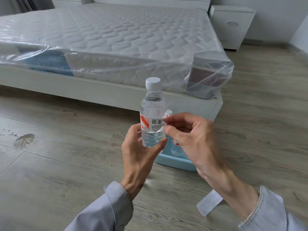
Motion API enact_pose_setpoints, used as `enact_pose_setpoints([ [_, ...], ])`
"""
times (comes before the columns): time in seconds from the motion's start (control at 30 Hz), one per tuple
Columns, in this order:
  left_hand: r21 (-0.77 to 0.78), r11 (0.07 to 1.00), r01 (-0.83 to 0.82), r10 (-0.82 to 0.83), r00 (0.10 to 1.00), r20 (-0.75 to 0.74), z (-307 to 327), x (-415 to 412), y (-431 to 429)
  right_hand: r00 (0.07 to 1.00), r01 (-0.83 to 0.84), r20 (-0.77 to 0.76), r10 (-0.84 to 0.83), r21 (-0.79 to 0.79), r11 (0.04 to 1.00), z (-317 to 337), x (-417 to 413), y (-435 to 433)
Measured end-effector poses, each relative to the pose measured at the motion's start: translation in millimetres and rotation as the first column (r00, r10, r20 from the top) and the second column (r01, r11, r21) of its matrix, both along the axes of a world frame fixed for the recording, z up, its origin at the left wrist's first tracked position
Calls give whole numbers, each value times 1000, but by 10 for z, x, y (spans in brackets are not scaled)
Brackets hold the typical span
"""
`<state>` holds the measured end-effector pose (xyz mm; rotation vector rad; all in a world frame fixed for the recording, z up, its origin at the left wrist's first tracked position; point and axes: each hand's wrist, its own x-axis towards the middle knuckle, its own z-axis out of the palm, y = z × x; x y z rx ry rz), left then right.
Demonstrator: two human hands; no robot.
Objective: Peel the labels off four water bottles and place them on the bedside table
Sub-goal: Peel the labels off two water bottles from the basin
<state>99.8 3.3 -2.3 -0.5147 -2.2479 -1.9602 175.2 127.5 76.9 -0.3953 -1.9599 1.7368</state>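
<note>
My left hand (141, 150) grips the lower part of a clear water bottle (153, 104) with a white cap, held upright in front of me. Its red and white label (150, 123) with a barcode wraps the middle. My right hand (188, 135) pinches the loose right edge of that label between thumb and forefinger. Behind my right hand, another labelled bottle (175, 145) stands in a light blue tray (175, 163) on the floor, mostly hidden. A peeled white label strip (209, 205) lies on the floor by my right forearm. A white bedside table (232, 25) stands at the far right.
A bed (108, 90) with a plastic-wrapped mattress fills the space ahead. A second bedside table (71, 1) sits at the far left of the headboard. Wet spots (25, 140) mark the grey wooden floor on my left.
</note>
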Motion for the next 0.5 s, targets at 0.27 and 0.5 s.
enact_pose_setpoints([
  [0.27, -45, 998, -37, 37, 999, -2, -69, -43, -10, 996, 13, 85, -16, 27, 1000, 46, 48, -125],
  [0.5, -89, 994, 60, -59, 998, 15, -258, 120, 4, 997, 67, -33, -63, 730, 680, 328, -33, -304],
])
